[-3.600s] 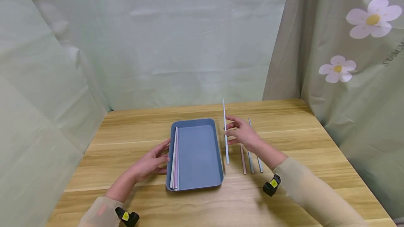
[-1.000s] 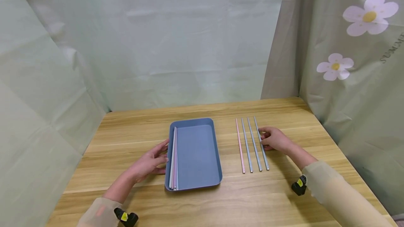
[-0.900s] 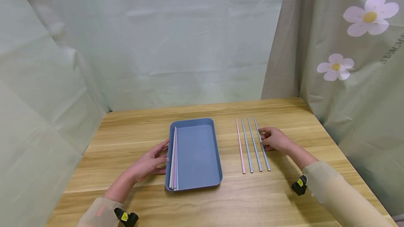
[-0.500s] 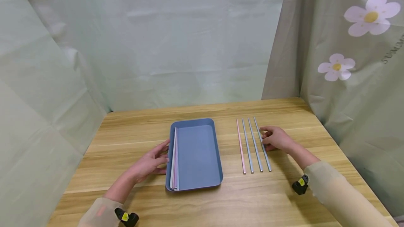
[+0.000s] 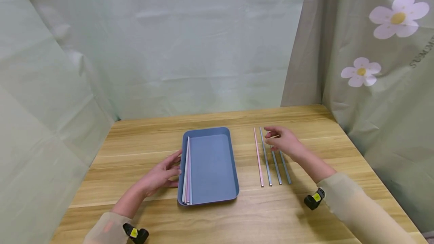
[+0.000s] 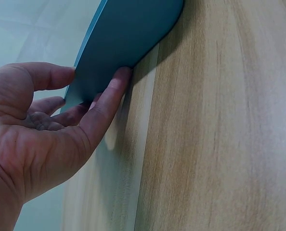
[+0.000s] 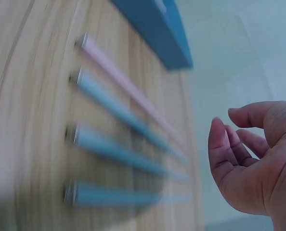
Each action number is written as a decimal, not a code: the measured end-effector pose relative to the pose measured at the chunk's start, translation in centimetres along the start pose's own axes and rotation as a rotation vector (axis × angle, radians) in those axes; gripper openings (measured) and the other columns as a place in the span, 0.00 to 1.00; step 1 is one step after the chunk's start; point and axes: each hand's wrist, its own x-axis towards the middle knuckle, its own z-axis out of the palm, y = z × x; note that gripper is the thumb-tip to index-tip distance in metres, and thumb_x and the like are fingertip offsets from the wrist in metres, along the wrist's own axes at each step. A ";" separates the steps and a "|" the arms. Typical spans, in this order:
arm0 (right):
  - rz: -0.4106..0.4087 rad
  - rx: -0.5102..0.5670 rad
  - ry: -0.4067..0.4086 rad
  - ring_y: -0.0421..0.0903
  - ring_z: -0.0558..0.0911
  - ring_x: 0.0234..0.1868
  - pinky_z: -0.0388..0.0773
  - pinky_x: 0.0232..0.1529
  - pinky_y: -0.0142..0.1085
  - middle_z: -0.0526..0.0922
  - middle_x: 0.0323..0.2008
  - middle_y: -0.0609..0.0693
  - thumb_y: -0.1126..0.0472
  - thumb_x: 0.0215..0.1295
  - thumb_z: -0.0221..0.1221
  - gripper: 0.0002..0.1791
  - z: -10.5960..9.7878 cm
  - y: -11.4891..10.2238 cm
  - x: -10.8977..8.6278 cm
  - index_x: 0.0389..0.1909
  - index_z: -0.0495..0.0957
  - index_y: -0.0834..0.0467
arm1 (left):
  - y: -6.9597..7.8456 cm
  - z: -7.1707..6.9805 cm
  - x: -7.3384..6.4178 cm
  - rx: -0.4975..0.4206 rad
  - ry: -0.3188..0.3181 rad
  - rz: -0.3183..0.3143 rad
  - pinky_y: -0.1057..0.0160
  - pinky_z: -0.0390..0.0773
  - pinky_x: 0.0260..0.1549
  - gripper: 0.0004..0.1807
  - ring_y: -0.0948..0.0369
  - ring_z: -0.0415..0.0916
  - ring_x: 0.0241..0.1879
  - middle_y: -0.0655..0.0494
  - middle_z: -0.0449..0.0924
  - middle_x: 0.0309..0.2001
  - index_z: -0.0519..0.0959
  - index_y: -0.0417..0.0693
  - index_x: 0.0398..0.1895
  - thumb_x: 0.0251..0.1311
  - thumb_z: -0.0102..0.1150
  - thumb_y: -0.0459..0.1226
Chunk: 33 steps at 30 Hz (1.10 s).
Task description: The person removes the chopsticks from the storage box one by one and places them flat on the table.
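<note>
My left hand (image 5: 162,175) rests at the left side of a blue-grey tray (image 5: 215,168), its fingertips touching the outer wall in the left wrist view. Inside the tray, several thin pale and pinkish chopsticks (image 5: 187,172) lie together along the left wall. My right hand (image 5: 284,141) hovers over the loose chopsticks to the tray's right, fingers loosely bent and holding nothing. These lie side by side on the table: one pink chopstick (image 5: 258,157) on the left, then a blue chopstick (image 5: 266,158) and two more blue ones, partly covered by the hand. Silver caps show on their near ends.
The wooden table (image 5: 251,217) runs up to a pale hanging cloth (image 5: 203,48) at the back. A curtain with printed flowers (image 5: 400,18) hangs on the right. Both forearms wear black wrist cameras.
My right hand, earlier at the rightmost blue chopstick, has let it go and moved left and up over the middle ones. Before that it held a chopstick beside the tray. My left hand stays put.
</note>
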 end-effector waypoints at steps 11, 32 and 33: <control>-0.017 0.159 -0.175 0.57 0.80 0.54 0.83 0.51 0.48 0.78 0.56 0.66 0.68 0.69 0.61 0.30 6.4 -3.7 1.1 0.71 0.68 0.66 | -0.1 0.0 0.1 -0.007 -0.008 0.005 0.43 0.81 0.52 0.43 0.37 0.54 0.74 0.40 0.42 0.81 0.43 0.57 0.84 0.73 0.52 0.30; 0.247 0.455 -0.497 0.66 0.77 0.63 0.78 0.58 0.55 0.72 0.64 0.73 0.74 0.70 0.56 0.34 17.0 -5.3 2.6 0.75 0.56 0.73 | -0.1 -0.1 0.1 -0.045 -0.032 0.007 0.43 0.81 0.52 0.43 0.38 0.54 0.75 0.39 0.42 0.81 0.42 0.57 0.84 0.74 0.52 0.30; 0.259 0.457 -0.493 0.66 0.78 0.62 0.79 0.58 0.55 0.74 0.63 0.73 0.74 0.69 0.56 0.34 17.4 -5.4 2.7 0.74 0.57 0.73 | -0.1 -0.1 0.0 -0.047 -0.032 0.008 0.43 0.81 0.52 0.43 0.38 0.54 0.75 0.39 0.42 0.81 0.42 0.56 0.84 0.74 0.51 0.30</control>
